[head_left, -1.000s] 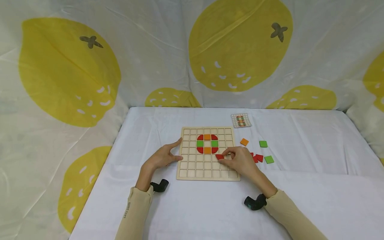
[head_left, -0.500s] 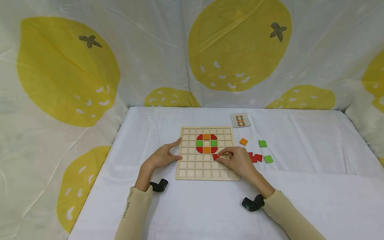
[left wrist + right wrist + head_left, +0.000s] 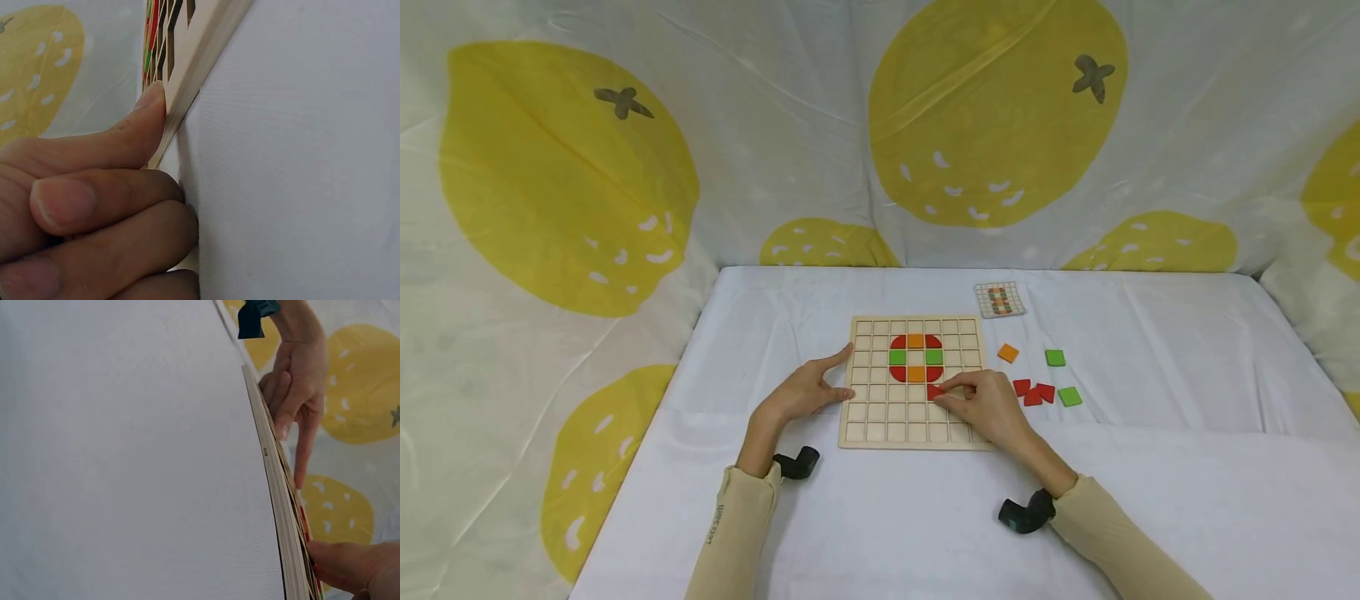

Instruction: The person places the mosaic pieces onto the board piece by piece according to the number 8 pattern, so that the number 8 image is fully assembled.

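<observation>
A square wooden grid board (image 3: 880,434) lies on the white cloth, holding a ring of red corner tiles with orange and green squares between them. My left hand (image 3: 802,392) rests at the board's left side, its spread thumb and index finger touching the edge. The left wrist view shows the thumb (image 3: 147,115) against the rim and other fingers bent below. With thumb and index finger, my right hand (image 3: 996,407) pinches a red tile (image 3: 933,392) at a cell just under the ring's lower right corner. Fingertips partly cover this tile.
Right of the board lie several loose red tiles (image 3: 1033,397), an orange square (image 3: 1008,353), a green square (image 3: 1055,357) and another green square (image 3: 1070,397). A small pattern card (image 3: 999,299) lies behind. A lemon-print cloth (image 3: 775,125) hangs at the back.
My right hand has moved slightly left with the red tile, bringing it to the cell below the ring. More of the loose red tiles show now. The left hand stays at the board's edge.
</observation>
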### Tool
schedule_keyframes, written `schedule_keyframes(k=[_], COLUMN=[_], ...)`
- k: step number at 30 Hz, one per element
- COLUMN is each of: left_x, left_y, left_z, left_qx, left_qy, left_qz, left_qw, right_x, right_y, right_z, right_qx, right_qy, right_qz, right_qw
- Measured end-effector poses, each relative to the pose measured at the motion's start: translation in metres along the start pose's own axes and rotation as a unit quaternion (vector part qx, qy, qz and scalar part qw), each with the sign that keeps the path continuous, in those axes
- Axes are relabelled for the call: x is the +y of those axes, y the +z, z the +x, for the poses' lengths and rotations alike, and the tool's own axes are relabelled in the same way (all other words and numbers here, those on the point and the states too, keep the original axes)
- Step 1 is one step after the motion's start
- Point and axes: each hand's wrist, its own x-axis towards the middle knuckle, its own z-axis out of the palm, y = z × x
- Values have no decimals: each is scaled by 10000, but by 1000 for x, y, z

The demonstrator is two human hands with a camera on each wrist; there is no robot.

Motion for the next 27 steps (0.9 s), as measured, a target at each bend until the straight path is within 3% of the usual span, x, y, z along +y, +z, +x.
schedule_keyframes(k=[6,12,16,27], left_x=[0,2,2,2], left_y=[-1,0,0,0], left_z=[0,0,-1,0], left_qx=[9,50,43,7], left_qy=[-28,-34,-14,-41], left_qz=[45,81,48,45], left_qw=[10000,9999,10000,10000], right_x=[-1,4,13,62], right_y=[2,-9,-30,-103], right_z=[0,3,7,12], right_qx=[-23,-81,-324,-987], right_qy=[81,158,306,679], right_qz=[125,382,615,573], right_qw=[9999,9991,9971,9911])
